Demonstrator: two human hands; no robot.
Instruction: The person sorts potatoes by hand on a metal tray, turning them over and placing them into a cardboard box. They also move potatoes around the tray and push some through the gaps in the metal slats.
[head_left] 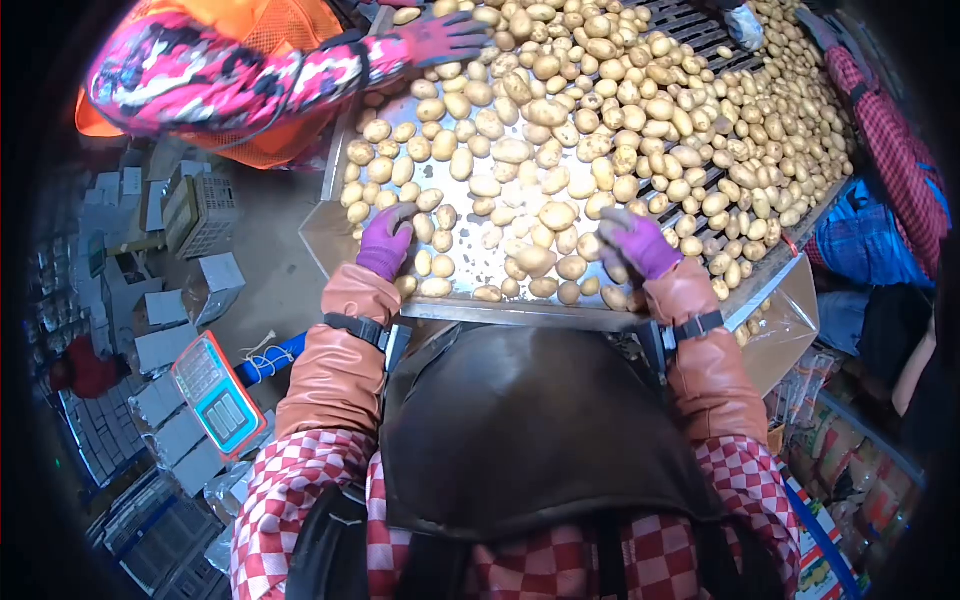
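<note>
Loose potatoes (511,151) lie over a wet metal sorting table (462,188) in front of me. My left hand (387,240), in a purple glove with grey fingertips, rests at the table's near left among a few potatoes. Its fingers are bent but apart, with no potato seen in them. At the near right, my right hand (640,243) wears the same kind of glove. Its fingers are spread and curved down against potatoes at the edge of the pile; the undersides of the fingers are hidden.
A co-worker's gloved hand (445,40) reaches over the far left potatoes. Another co-worker's checked sleeve (890,150) is at the right. Cardboard boxes (775,325) hang at both near corners. A scale (218,395) and a plastic crate (205,215) stand at the left.
</note>
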